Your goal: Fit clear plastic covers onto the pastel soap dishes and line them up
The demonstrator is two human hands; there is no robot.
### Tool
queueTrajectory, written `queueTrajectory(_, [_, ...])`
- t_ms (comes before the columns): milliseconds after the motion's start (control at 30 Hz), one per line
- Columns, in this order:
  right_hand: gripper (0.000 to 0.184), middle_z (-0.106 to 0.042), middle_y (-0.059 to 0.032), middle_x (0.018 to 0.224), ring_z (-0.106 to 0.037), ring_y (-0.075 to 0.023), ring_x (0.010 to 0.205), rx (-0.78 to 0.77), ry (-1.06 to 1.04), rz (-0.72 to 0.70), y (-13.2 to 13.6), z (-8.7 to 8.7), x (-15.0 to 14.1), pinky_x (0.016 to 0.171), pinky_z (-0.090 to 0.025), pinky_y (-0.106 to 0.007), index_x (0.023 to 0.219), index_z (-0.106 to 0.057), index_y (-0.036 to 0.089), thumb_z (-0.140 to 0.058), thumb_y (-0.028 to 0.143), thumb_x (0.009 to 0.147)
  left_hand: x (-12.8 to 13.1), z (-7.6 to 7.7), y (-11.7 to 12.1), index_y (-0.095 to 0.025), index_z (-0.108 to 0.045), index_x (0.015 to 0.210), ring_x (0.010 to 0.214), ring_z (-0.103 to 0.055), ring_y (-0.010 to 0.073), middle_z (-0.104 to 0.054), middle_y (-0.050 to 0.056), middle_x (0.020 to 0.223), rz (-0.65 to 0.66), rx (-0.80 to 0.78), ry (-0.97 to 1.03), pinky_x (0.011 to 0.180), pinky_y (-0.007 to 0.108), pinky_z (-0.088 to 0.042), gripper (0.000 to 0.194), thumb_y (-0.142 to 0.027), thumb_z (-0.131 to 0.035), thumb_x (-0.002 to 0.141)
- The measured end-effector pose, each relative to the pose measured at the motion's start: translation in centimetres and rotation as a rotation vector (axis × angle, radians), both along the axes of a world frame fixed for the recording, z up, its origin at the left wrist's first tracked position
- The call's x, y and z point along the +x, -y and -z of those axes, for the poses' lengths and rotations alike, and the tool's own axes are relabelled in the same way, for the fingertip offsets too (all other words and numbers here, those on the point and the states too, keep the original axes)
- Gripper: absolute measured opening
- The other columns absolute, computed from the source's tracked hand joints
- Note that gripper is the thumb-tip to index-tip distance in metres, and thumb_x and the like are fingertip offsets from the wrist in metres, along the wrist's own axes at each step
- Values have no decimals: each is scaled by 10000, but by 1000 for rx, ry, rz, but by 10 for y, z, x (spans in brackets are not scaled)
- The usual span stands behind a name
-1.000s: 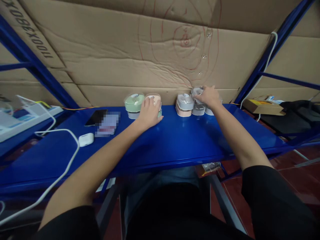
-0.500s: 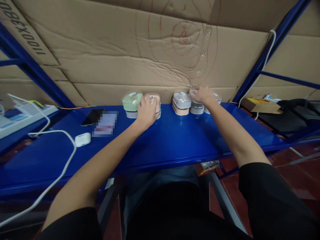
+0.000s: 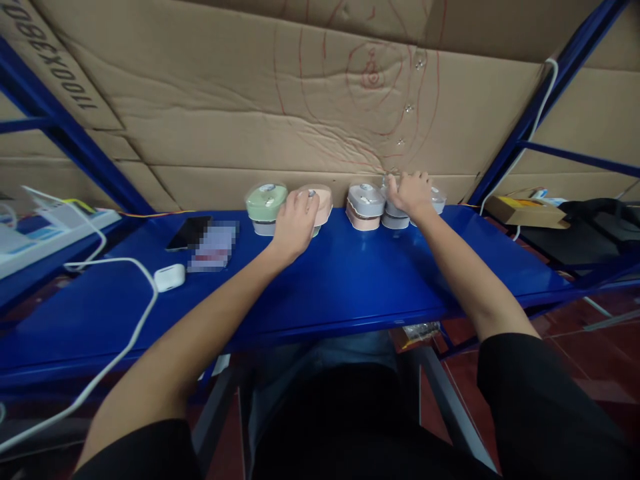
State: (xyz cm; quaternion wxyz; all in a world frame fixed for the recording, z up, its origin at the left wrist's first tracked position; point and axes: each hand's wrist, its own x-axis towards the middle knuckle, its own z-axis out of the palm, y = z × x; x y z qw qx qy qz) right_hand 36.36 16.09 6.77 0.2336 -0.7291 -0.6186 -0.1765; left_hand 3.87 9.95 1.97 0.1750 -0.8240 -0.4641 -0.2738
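My left hand has its fingers curled over the front left of a pink lidded box, which rests on a mostly hidden greenish box. Left of it stands a green box with a clear lid on a grey one. My right hand is bent over the top of a grey lidded box, thumb on its left side; its fingertips are hidden behind. Just left of that is a grey box stacked on a pink box. Another pale grey box shows behind my right wrist.
On the blue shelf at left lie a black phone, a blurred-out item and a white earbud case. A white cable loops nearby. Cardboard backs the shelf; a small carton sits at right.
My left hand has shifted slightly towards the front left of the pink box, baring more of its lid. My right hand has moved a little right, its fingers more spread over the grey box.
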Motion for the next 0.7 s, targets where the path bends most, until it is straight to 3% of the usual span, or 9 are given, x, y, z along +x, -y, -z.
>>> queueTrajectory(100, [714,-708,-305,1391,-598,-506,1388,224,-35,-84,11,-2,15,1133,-455,-708,1404,-742,111,-220,542,1179,-8,-4,14,-103,-482,1646,1599,-484,479,-540,275,1687,114,50,42,1305,696,-451,674,-113,-583,980])
queueTrajectory(200, [635,-723,-248,1358,-617,-471,1382,325,-19,-184,18,-2,36,1144,-485,-685,1434,-721,186,-256,534,1178,-13,-2,37,-114,-473,1664,1584,-525,446,-571,252,1677,285,49,29,1334,663,-447,677,-194,-614,1006])
queueTrajectory(300, [580,-717,-231,1444,-621,-466,1416,225,51,-322,20,2,54,1190,-500,-660,1503,-694,190,-522,565,1095,-13,9,57,-118,-477,1667,1592,-543,425,-595,239,1672,388,11,10,1339,653,-459,652,-209,-592,1031])
queueTrajectory(433, [913,-592,-205,1697,-523,-466,1581,-37,140,-515,20,10,68,1301,-440,-651,1666,-579,190,-847,550,872,-10,24,64,-114,-513,1633,1543,-611,393,-648,228,1623,419,-57,37,1301,606,-527,617,-175,-582,1023])
queueTrajectory(533, [1009,-521,-177,1774,-436,-447,1664,-157,160,-499,20,15,70,1364,-346,-661,1728,-517,221,-908,486,837,-10,27,61,-108,-526,1616,1545,-613,388,-658,230,1614,406,-98,52,1304,607,-529,600,-165,-590,1022])
queueTrajectory(700, [885,-539,-159,1767,-483,-430,1630,-212,143,-407,23,18,64,1361,-334,-617,1717,-546,228,-863,426,915,-10,27,61,-146,-518,1635,1569,-594,395,-641,220,1644,359,-141,83,1306,631,-525,633,-180,-630,1013])
